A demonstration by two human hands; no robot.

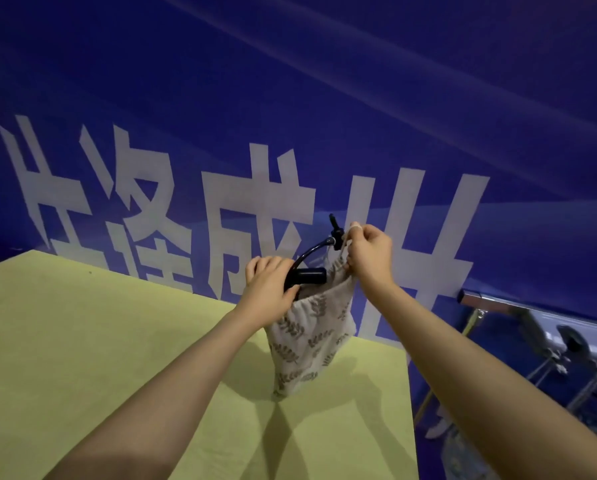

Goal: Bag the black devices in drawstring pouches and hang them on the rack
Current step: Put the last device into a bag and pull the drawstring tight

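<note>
Seen from head cam, L to R. Left hand (268, 292) clenched round black device (309, 271) at its thick cylindrical grip, thin curved arm arcing up and right from there. Device half inside leaf-print drawstring pouch (307, 344), hanging open just below both hands, bottom resting on yellow-green table (82, 341). Right hand (369, 256) pinching pouch rim and drawstring w/ fingers, lifted above left. Metal rack (532, 337) lower right, well apart from grip. Blue banner w/ white characters (186, 133) behind.
</note>
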